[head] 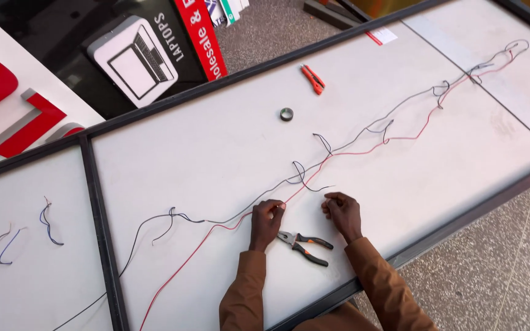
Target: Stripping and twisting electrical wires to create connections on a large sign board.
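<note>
Roughly midway: left hand (267,220) fingers pinch the red wire (363,151) and black wire (400,110) at 6 o'clock on the table (216,147); right hand (342,213) fingers closed on a black wire end. Several branch joints lie toward 2 o'clock. Pliers (305,243) between hands.

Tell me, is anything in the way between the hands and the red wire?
Nothing visible is. The left hand already pinches the red wire, and the right hand is just beside it. The pliers lie nearer the person, not between.
</note>
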